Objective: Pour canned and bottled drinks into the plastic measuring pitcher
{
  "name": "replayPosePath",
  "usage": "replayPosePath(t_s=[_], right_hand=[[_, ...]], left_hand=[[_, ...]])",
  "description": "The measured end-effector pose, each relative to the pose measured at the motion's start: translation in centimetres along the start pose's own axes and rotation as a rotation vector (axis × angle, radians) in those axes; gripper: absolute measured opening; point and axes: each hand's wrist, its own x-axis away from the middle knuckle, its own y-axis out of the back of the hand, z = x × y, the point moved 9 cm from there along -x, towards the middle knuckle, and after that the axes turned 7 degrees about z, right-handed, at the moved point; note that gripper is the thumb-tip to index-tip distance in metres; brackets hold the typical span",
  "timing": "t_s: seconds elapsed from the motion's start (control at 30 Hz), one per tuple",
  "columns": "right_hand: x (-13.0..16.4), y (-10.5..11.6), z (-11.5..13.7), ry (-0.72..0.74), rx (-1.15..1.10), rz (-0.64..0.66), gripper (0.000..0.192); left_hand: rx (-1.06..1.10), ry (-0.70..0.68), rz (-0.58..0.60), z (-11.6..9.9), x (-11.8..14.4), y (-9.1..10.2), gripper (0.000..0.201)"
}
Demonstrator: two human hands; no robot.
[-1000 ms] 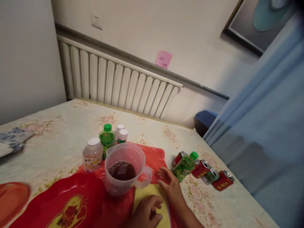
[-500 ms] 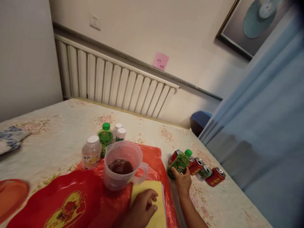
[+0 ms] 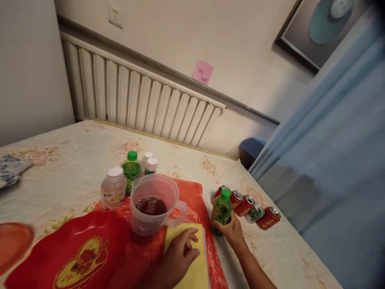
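My right hand (image 3: 233, 232) grips a small green bottle (image 3: 221, 210) with a green cap and holds it upright on the table, just right of the red plastic sheet (image 3: 197, 196). My left hand (image 3: 178, 257) rests flat on a yellow cloth (image 3: 194, 269) near the front edge. Just beyond that cloth stands a clear plastic jug (image 3: 152, 204) holding dark brown liquid. Several red cans (image 3: 247, 204) lie on their sides right of the green bottle.
Behind the jug stand a clear white-capped bottle (image 3: 113, 194), another green bottle (image 3: 130, 170) and two small white-capped bottles (image 3: 149, 164). A red heart-shaped tray (image 3: 75, 253) lies front left, an orange plate (image 3: 12, 247) at far left. A radiator (image 3: 135, 104) lines the wall; a blue curtain (image 3: 331, 160) hangs right.
My right hand reached from the red sheet to the lying green bottle, took hold of it and stood it upright. The left hand stayed on the yellow cloth.
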Motion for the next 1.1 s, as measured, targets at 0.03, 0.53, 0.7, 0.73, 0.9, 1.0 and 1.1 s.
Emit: replayPosePath(t_s=[0.03, 0.53, 0.7, 0.73, 0.9, 1.0, 1.1], right_hand=[[0.8, -0.2, 0.9, 0.061, -0.014, 0.094, 0.049], [7.3, -2.2, 6.1, 0.328, 0.253, 0.586, 0.028], [7.2, -2.6, 6.0, 0.348, 0.273, 0.601, 0.029], [7.2, -2.6, 5.8, 0.351, 0.276, 0.597, 0.030], [5.9, -1.7, 6.4, 0.358, 0.238, 0.563, 0.039], [4.1, -0.3, 9.1, 0.402, 0.250, 0.491, 0.040], [2.0, 0.7, 12.7, 0.493, 0.298, 0.428, 0.044]], left_hand=[[0.018, -0.025, -0.015, -0.3, 0.0, 0.2, 0.049], [-0.236, -0.404, -0.034, -6.7, 2.9, 0.7, 0.039], [-0.387, -0.362, -0.129, -6.5, 3.2, 1.2, 0.024], [-0.419, -0.343, -0.172, -6.3, 3.2, 1.5, 0.018], [-0.443, -0.257, -0.321, -5.5, 3.6, 3.1, 0.008], [-0.409, -0.187, -0.300, -4.9, 3.3, 3.2, 0.009], [-0.375, -0.139, -0.252, -4.4, 3.0, 2.7, 0.010]])
